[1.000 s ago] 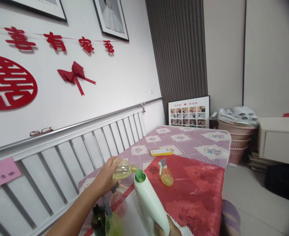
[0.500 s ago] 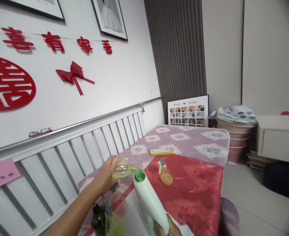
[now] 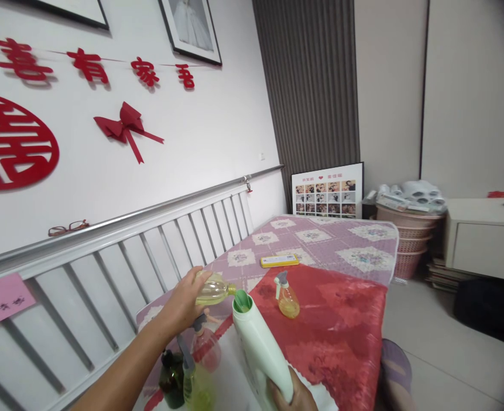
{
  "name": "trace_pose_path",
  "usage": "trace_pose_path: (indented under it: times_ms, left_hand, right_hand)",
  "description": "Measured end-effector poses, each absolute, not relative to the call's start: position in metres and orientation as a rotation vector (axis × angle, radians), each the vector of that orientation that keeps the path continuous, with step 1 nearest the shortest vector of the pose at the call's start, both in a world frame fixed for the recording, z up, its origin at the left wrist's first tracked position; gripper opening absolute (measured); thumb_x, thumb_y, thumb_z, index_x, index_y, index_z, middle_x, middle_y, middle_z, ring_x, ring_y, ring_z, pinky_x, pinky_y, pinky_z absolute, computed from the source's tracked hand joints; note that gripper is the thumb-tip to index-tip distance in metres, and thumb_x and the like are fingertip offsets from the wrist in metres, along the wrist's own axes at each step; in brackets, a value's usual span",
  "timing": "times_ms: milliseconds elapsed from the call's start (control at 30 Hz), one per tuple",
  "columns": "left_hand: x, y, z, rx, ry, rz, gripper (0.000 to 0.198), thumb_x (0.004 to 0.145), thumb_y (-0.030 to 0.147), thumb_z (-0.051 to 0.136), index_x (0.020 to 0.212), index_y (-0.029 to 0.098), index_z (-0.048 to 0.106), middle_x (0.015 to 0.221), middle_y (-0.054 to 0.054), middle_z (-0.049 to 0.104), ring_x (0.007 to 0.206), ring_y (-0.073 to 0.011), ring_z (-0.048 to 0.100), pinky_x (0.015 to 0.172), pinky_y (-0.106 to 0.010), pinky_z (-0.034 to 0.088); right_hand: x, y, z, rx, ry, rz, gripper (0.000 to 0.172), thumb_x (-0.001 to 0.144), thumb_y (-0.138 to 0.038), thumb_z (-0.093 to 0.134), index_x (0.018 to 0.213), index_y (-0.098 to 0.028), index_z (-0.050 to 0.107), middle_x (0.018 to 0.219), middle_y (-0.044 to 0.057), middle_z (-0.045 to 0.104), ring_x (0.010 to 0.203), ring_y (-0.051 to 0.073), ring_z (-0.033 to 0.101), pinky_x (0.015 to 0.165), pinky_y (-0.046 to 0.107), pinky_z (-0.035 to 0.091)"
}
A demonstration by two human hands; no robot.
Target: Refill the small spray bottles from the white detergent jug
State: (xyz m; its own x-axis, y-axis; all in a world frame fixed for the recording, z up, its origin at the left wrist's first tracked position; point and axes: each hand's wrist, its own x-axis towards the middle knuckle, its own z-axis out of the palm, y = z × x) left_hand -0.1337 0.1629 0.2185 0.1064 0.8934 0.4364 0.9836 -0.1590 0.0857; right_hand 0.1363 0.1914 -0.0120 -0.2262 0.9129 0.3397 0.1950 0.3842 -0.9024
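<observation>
Person at cloth-covered table: left hand point(image 3: 186, 302) wrapped tight round clear bottle point(image 3: 212, 292) of yellowish liquid, bottle tipped on side, neck touching green mouth point(image 3: 242, 301) of white jug point(image 3: 260, 348). Right hand point(image 3: 292, 397), partly cut by frame edge, grips jug's lower end, jug tilted. Small spray bottle point(image 3: 286, 297) upright on red cloth point(image 3: 341, 331) just beyond. Dark green bottle point(image 3: 171, 371) below left wrist.
</observation>
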Motion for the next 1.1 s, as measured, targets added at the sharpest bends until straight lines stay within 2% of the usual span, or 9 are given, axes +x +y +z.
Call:
trace_pose_path:
  times_ms: [333,667,900,1100]
  left_hand:
    - [-0.1301,0.1615,0.222,-2.144,-1.894,-0.591,0.079,0.067,0.012,0.073,0.138,0.027,0.042,0.146,-0.014,0.038,0.133,-0.0334,0.043,0.107,-0.051,0.042]
    - [-0.1306,0.1613,0.2223,-2.155,-1.853,-0.551,0.08,0.069,0.009,0.072,0.139,0.026,0.038,0.144,-0.016,0.038,0.13,-0.0321,0.044,0.105,-0.051,0.043]
    - [-0.1326,0.1632,0.2208,-2.151,-1.829,-0.551,0.078,0.069,0.012,0.073,0.138,0.026,0.039,0.143,-0.016,0.038,0.13,-0.0328,0.044,0.103,-0.051,0.044]
    - [-0.1306,0.162,0.2218,-2.146,-1.822,-0.591,0.075,0.07,0.013,0.071,0.137,0.025,0.042,0.143,-0.016,0.039,0.13,-0.0324,0.045,0.104,-0.051,0.044]
  right_hand:
    - [0.1366,0.1914,-0.0146,-1.0,-1.699,0.956,0.031,0.079,-0.039,0.056,0.097,-0.017,0.07,0.092,0.011,0.08,0.086,0.025,0.075,0.076,0.026,0.057]
    - [0.1358,0.192,-0.0139,-1.008,-1.677,0.971,0.029,0.076,-0.038,0.057,0.093,-0.019,0.07,0.088,0.01,0.08,0.084,0.026,0.075,0.072,0.027,0.058]
    - [0.135,0.1908,-0.0112,-1.009,-1.624,0.969,0.028,0.074,-0.041,0.061,0.089,-0.019,0.071,0.084,0.009,0.08,0.079,0.026,0.076,0.07,0.026,0.058]
    - [0.1342,0.1901,-0.0076,-1.038,-1.606,0.975,0.033,0.073,-0.047,0.061,0.09,-0.021,0.072,0.086,0.01,0.08,0.084,0.028,0.075,0.073,0.029,0.058]
